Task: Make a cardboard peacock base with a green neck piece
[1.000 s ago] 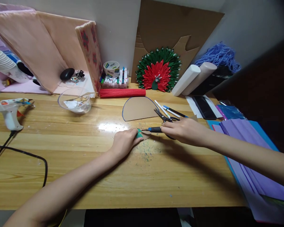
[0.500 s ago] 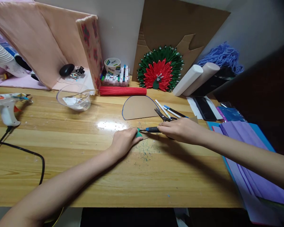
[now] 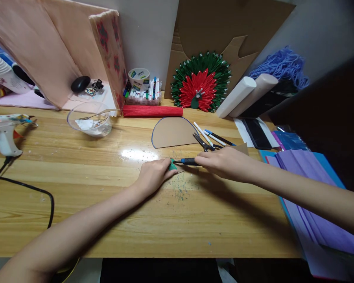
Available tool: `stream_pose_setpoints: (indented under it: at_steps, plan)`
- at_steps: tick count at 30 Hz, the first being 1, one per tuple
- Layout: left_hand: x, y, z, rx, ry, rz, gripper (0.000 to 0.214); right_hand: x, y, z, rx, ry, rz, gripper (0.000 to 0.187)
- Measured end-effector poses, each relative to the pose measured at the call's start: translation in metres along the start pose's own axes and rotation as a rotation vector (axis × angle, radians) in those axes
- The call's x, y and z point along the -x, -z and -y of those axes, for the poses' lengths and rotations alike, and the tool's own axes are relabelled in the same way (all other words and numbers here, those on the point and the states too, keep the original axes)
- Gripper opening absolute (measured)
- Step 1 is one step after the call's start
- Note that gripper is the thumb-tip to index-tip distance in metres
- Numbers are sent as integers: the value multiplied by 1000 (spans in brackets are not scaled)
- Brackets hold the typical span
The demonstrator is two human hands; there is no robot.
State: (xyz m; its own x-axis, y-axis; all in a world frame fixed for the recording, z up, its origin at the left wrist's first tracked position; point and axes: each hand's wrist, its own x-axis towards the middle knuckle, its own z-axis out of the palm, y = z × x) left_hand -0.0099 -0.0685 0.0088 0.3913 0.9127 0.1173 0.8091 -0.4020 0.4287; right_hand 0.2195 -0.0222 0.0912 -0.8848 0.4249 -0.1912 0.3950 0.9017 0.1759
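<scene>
- Left hand point(image 3: 153, 175): grip closed, thumb and fingers pinching the green piece point(image 3: 173, 166) near the middle of the bench point(image 3: 141, 228); the hand covers much of the piece, so its full outline cannot be made out.
- Right hand point(image 3: 220, 163): grip closed around the tool point(image 3: 189, 161), whose handle is blue and black; its tip reaches the green piece, though from here I cannot tell whether it touches.
- Scissors point(image 3: 205, 145): blades visible just beyond the right hand, handles partly hidden by it.
- Card point(image 3: 174, 133): rounded, blue-edged, lying flat beyond the hands, near the pens point(image 3: 214, 138).
- Glue gun point(image 3: 6, 133): at far left, its rear cut off by the edge of view, as are the cups point(image 3: 6, 72).
- Purple paper point(image 3: 312, 184): at right, likewise cut off.
- Bench surface: pale wood, marked with dark flecks before the hands; a bright glare lies near the left hand.
- Room: grey wall point(image 3: 149, 35) behind; the right side falls into deep shadow.
</scene>
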Motion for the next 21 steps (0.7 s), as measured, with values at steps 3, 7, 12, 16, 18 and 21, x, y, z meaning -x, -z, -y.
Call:
stream_pose_setpoints:
  at_steps: [3, 7, 12, 16, 18, 21]
  plan:
    - [0, -1, 0, -42, -6, -2, 33, -3, 6, 4, 7, 7, 52, 33]
    - [1, -3, -2, -154, -22, 12, 34, -2, 14, 6, 12, 9, 98, 33]
    - [2, -5, -1, -194, -41, -5, 36, 3, 11, 3, 34, 17, 94, 34]
    - [1, -3, 0, -178, -46, 10, 34, 10, -6, 1, 17, 3, 19, 34]
    - [0, -2, 0, -174, -43, 15, 34, 12, -15, 1, -11, -18, -24, 31]
    - [0, -1, 0, -169, -34, 9, 34, 12, -26, 2, -57, -57, -70, 22]
